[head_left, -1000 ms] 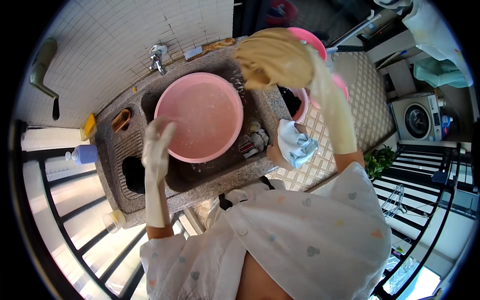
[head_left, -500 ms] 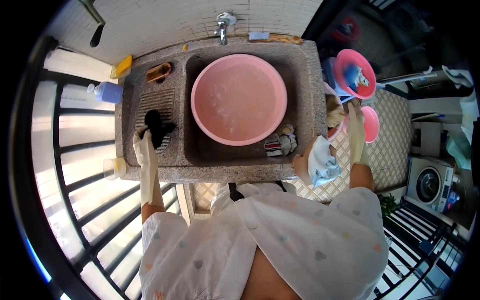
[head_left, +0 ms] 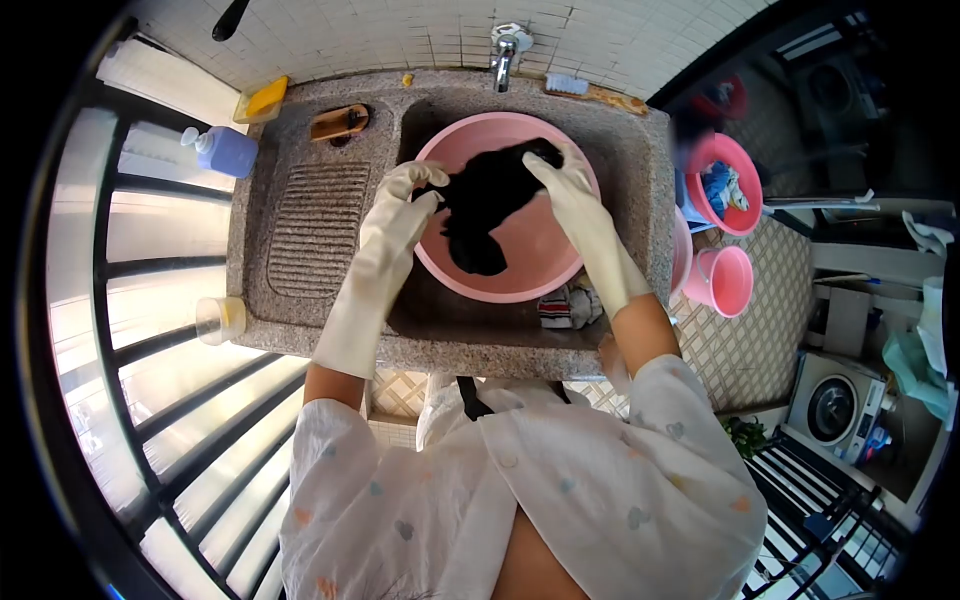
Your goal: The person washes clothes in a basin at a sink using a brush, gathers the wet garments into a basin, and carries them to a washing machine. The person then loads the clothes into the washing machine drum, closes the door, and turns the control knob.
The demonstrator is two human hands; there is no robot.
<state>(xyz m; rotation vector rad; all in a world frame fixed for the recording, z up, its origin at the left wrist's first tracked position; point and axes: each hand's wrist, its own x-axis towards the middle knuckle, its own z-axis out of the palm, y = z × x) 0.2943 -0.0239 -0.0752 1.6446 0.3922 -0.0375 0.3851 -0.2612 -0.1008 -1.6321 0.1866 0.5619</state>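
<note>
Both of my hands wear long cream rubber gloves. My left hand (head_left: 408,195) pinches one end of a black garment (head_left: 490,195), whose exact kind I cannot make out. At its other end, my right hand (head_left: 562,180) is closed on the fabric. The garment stretches between them over a round pink basin (head_left: 548,272), with a loose part hanging toward the water. The basin stands in a speckled stone sink (head_left: 635,180). Beside the basin, near my right forearm, lies a bunched grey striped cloth (head_left: 570,308).
Left of the basin is a ribbed washboard (head_left: 320,230) with a wooden brush (head_left: 340,122) behind it. A faucet (head_left: 503,65) overhangs the back. A soap pump bottle (head_left: 225,150) stands left. Rightward are a pink tub (head_left: 740,215) with clothes and a pink bucket (head_left: 722,280).
The black garment has gone from the washboard to above the basin, carried in my left hand. My right hand has come over from the tubs at the right and now holds it too.
</note>
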